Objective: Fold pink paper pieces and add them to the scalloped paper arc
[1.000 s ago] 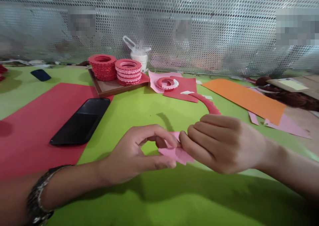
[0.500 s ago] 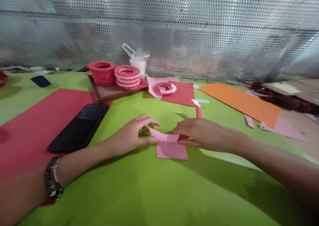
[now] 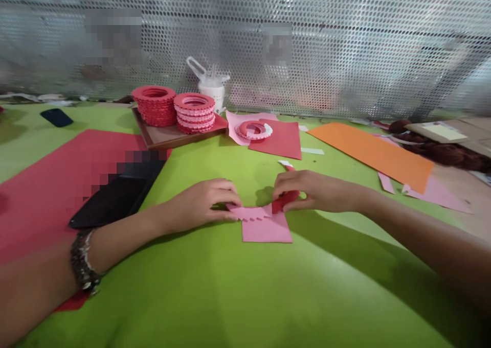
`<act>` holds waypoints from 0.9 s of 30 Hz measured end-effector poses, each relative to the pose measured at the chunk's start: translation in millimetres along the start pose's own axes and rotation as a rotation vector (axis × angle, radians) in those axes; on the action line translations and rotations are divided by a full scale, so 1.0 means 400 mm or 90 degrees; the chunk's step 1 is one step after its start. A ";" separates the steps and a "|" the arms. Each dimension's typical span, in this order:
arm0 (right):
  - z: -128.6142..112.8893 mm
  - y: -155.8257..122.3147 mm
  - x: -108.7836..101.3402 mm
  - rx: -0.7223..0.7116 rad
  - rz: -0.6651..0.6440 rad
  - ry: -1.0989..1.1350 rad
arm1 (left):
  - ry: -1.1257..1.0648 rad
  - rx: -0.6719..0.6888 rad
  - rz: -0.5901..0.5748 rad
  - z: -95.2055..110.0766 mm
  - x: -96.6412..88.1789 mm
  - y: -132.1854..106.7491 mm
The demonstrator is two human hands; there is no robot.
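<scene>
A small pink paper piece (image 3: 265, 226) with a scalloped top edge lies on the green table (image 3: 238, 297). My left hand (image 3: 205, 201) pinches the left end of that scalloped edge, fingers closed. My right hand (image 3: 307, 189) pinches a curved red scalloped strip (image 3: 283, 201) against the pink piece's right end, fingers closed. Both hands rest low on the table, close together. A metal bracelet (image 3: 82, 263) is on my left wrist.
A black phone (image 3: 115, 194) lies on a red sheet (image 3: 49, 184) at left. A wooden tray (image 3: 169, 136) carries two stacks of red and pink rings (image 3: 194, 112). Behind stand a white cup (image 3: 210, 90), red and pink sheets with a ring (image 3: 255, 130), an orange sheet (image 3: 372, 151) and a perforated metal screen (image 3: 307, 46).
My hands moved away from me and down to the table. The pink piece, first held in the air, now lies flat, and the red strip has come into my right fingers.
</scene>
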State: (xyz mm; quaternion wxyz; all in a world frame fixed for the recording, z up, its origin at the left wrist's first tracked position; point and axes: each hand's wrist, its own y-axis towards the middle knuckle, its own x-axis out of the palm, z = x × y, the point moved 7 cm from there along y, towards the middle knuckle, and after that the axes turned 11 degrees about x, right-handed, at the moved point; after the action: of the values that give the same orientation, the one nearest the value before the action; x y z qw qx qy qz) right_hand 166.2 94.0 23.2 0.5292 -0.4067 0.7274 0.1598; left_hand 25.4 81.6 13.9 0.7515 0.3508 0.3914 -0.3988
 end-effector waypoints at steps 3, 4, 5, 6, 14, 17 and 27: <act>-0.005 -0.001 0.001 -0.013 0.004 0.003 | -0.019 0.012 -0.004 0.002 0.004 0.004; -0.006 -0.001 0.002 -0.016 0.003 0.004 | -0.023 0.012 -0.008 0.002 0.006 0.005; -0.007 -0.002 0.002 -0.017 0.002 0.006 | -0.025 0.010 -0.013 0.001 0.008 0.005; -0.007 -0.003 0.002 -0.016 0.004 0.010 | -0.023 0.006 -0.016 0.000 0.009 0.005; -0.011 -0.002 0.003 -0.001 0.019 0.035 | 0.041 -0.011 -0.036 -0.010 -0.004 0.000; 0.018 -0.010 -0.006 0.055 -0.023 0.027 | 0.061 -0.053 -0.042 -0.013 -0.004 -0.002; 0.056 -0.016 -0.026 0.076 -0.033 -0.020 | 0.023 -0.056 -0.009 -0.013 0.005 0.003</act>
State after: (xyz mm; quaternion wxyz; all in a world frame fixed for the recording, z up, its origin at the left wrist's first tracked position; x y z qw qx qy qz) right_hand 186.6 109.3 25.0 0.5676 -0.3906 0.7166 0.1090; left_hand 25.7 85.9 10.1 0.7559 0.3219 0.4245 -0.3805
